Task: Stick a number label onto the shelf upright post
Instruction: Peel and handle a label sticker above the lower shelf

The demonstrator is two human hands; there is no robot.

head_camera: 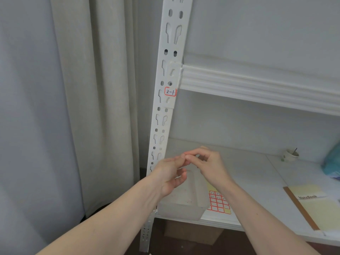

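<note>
The post (166, 100) runs from 12 to 6 o'clock and carries a "2-1" label (170, 92) at centre. Left hand (170, 173) and right hand (207, 162), fingertips pinched together at 6 o'clock; any label between them cannot be seen. Keep adhesive off skin; align square, press flat.

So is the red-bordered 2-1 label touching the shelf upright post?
Touching. The head view shows the 2-1 label lying flat on the front face of the shelf upright post, just below the upper shelf beam.
</note>
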